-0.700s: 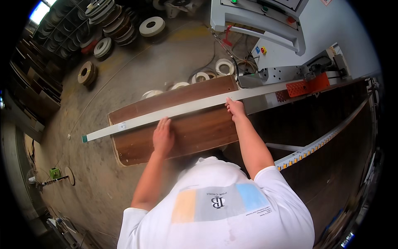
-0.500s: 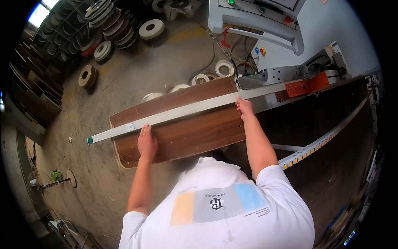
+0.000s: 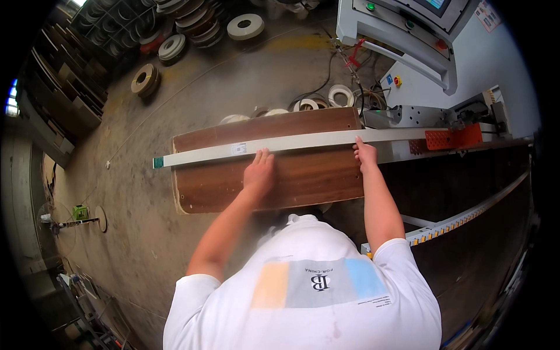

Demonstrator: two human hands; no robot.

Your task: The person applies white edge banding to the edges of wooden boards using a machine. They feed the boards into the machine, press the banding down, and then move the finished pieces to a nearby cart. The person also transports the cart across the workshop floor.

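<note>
A long, narrow white strip panel (image 3: 303,140) with a green left end lies across a brown wooden board (image 3: 315,172). A paper label (image 3: 238,149) sits on its upper face. My left hand (image 3: 259,173) has its fingers stretched out, their tips at the strip's near edge just right of the label. Farther along, my right hand (image 3: 365,154) is closed on that same edge, thumb and curled fingers at the board's right end. The strip's right end reaches an orange perforated guard (image 3: 440,140) on a machine, where its tip is hidden.
A grey control panel (image 3: 402,35) overhangs at the back right. Rolls of edging tape (image 3: 245,26) stand on the floor behind, with cables (image 3: 373,96) beside the machine. A curved rail with yellow rollers (image 3: 443,228) extends at the right. A small green device (image 3: 80,212) is at far left.
The view has turned a little. The strip has slid to the right over the board toward the guard, and my left hand has moved right with it. My right hand stays near the board's right end.
</note>
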